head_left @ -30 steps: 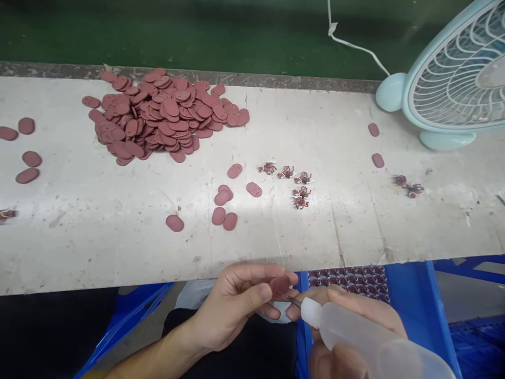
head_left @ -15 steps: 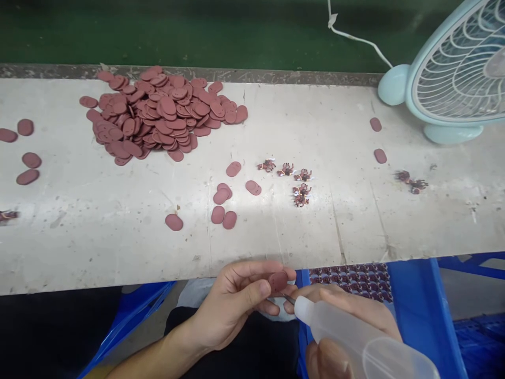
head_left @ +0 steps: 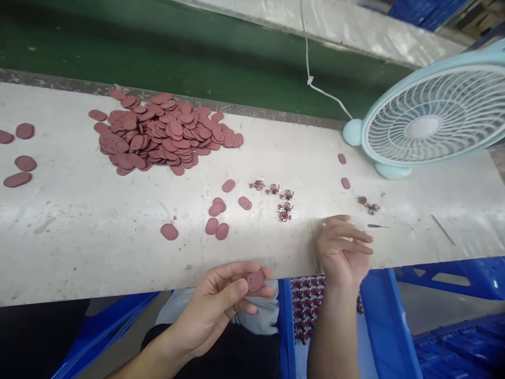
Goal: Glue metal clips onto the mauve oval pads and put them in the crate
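Observation:
My left hand (head_left: 224, 300) pinches a reddish-brown oval disc (head_left: 256, 281) between thumb and fingers, just below the table's front edge. Small holes show in the disc's face. To the right, my right hand (head_left: 345, 246) is over the table edge, its fingers stretched out and apart, with nothing seen in them. A thin dark pointed piece (head_left: 377, 226) lies just beyond those fingertips. Several small brown figures with legs and white parts (head_left: 285, 211) lie left of my right hand. Two more dark figures (head_left: 368, 205) are behind the pointed piece.
A large pile of oval discs (head_left: 165, 134) covers the back left of the table (head_left: 118, 237), with loose discs (head_left: 222, 231) around it. A pale blue fan (head_left: 424, 126) stands at the back right. Below the edge, a blue crate (head_left: 389, 321) holds rows of small figures (head_left: 305, 308).
My right hand has let go of the translucent squeeze bottle, which is out of sight, and moved up and right onto the table. My left hand still holds the disc. The view has tilted.

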Tool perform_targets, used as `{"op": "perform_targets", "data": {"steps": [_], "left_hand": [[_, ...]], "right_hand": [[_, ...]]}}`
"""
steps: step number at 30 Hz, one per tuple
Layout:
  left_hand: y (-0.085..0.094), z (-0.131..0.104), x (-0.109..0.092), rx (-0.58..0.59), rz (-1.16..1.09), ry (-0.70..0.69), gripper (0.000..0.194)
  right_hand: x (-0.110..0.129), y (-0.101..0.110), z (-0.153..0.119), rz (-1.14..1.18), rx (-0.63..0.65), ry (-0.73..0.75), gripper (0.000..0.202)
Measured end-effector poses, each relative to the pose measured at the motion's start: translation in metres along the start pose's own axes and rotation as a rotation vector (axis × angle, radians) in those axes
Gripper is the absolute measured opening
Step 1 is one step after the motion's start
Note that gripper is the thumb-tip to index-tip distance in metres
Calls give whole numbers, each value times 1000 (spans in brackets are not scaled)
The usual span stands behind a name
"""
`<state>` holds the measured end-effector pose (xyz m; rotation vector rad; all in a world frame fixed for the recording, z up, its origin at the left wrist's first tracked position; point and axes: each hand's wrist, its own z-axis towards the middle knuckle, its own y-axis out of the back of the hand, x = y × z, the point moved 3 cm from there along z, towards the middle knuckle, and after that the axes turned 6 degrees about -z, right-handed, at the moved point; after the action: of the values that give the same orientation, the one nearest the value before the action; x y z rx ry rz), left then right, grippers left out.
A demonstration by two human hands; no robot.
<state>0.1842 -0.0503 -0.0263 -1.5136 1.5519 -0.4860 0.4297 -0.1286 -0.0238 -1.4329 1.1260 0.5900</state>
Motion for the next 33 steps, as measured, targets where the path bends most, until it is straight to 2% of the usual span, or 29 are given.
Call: {"op": "perform_targets", "data": {"steps": [2,3,4,6,8,9,10,12,15,18,22,26,27,30,31,33], "left_hand": [[3,-2,-4,-30,-1,-10,21],[4,-4,-6,-44,2,-13,21],[6,-5,-8,-57,4,-16,22],[9,-8,-13,-77,10,-22,22],[11,-10,-17,-86,19,-28,23],[11,-11,-18,-90,23,-27,23],[12,-11,-19,-94,26,-27,23],[12,-12,-20,-99,21,-22,23],[13,-14,-20,-97,15,-10,24],[15,-17,-21,-96,9,-11,25],[21,-20,-24,-121,-8,-27,27],[26,-20,-24,-137,-2,-10,27],[26,-19,-24,-131,3,-6,28],[28,-20,-24,-112,11,-6,28],[28,-21,-24,-109,10,-7,27],[29,-22,-23,-108,9,-5,26]], "right_hand": [[-2,6,0,-159,81,25,39],[-5,9,-2,-351,153,72,39],[-7,12,-4,-682,231,165,35],[-16,15,-9,-1617,370,445,24],[-26,21,-7,-2407,390,709,16],[-30,23,-2,-2651,359,789,17],[-33,25,4,-2797,335,826,20],[-37,27,22,-3011,331,826,28],[-36,30,45,-3336,343,743,41],[-30,37,48,-3563,323,663,49],[-30,54,21,-3744,248,618,52],[-41,59,-13,-3888,83,435,57],[-45,56,-19,-3891,43,452,55],[-53,40,-34,-3849,26,671,38],[-53,36,-36,-3847,38,688,32],[-51,32,-40,-3863,50,631,25]]}}
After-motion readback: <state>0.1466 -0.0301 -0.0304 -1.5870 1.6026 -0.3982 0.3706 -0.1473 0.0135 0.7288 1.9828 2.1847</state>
